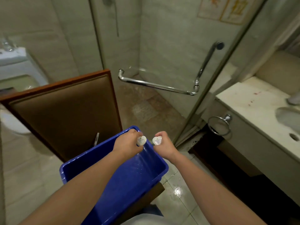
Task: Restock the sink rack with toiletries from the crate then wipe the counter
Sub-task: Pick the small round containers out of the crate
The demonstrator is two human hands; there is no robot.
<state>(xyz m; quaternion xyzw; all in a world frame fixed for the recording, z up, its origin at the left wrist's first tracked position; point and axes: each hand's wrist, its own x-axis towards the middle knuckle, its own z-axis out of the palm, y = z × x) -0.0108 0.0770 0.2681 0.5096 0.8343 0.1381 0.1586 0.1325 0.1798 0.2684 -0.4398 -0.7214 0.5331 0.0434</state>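
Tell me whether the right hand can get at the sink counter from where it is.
Probably yes: nothing stands between the right hand and the counter, though its fingers grip a white packet.

2 hands (128, 142), 2 sachets (141, 140), blue crate (138, 174)

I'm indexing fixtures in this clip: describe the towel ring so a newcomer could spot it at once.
Find the pale marble counter with the sink at the right of the view. At its corner nearest the glass shower door, just under the counter edge, hangs the towel ring. It is a round, empty chrome hoop, unlike the long chrome bar handle on the door.
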